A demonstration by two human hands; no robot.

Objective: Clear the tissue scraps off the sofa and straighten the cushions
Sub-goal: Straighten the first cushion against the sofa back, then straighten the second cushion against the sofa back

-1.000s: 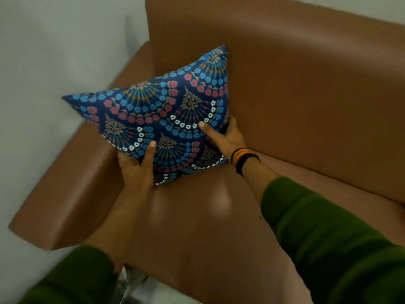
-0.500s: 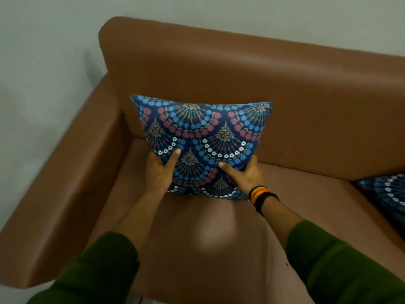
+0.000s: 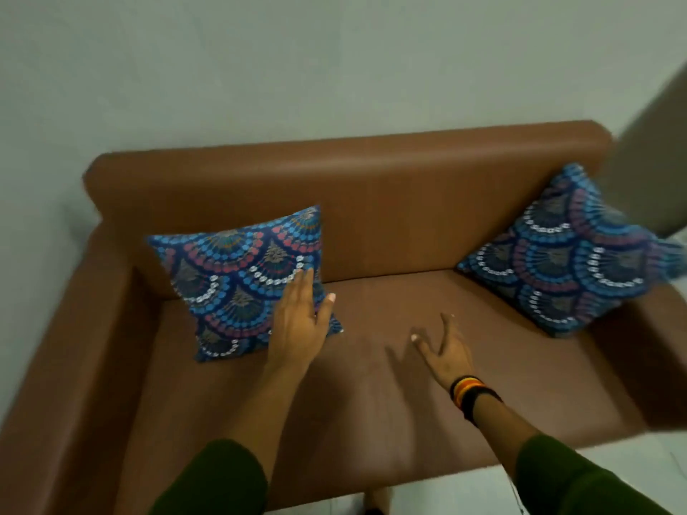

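The left hand (image 3: 297,328) reached forward from a dark green sleeve (image 3: 212,481), palm flat against the right-hand part of the blue cushion with a red, white and teal fan pattern (image 3: 238,280). Its fingers (image 3: 303,288) lay straight and together on the fabric, the thumb spread past the cushion's right edge; they pressed rather than gripped, holding nothing. The right hand (image 3: 444,353) stretched out over the seat, to the right of the left fingers, with fingers (image 3: 448,325) spread wide and loose, released and empty; motion blur hid whether they touched the seat. Black, yellow and red bands (image 3: 466,394) circled that wrist, above a second dark green sleeve (image 3: 580,485).

The cushion under the left fingers stood propped on its lower edge, leaning back against the backrest near the left armrest. Well to the right of the right fingers, a second blue fan-patterned cushion (image 3: 568,254) stood on one corner like a diamond, leaning in the far right corner, blurred. Both sat on a brown leather-look two-seat sofa (image 3: 390,202), whose seat around the hands was bare. Behind it rose a pale grey-green wall (image 3: 297,68); a strip of pale floor (image 3: 446,488) showed below the seat's front edge.
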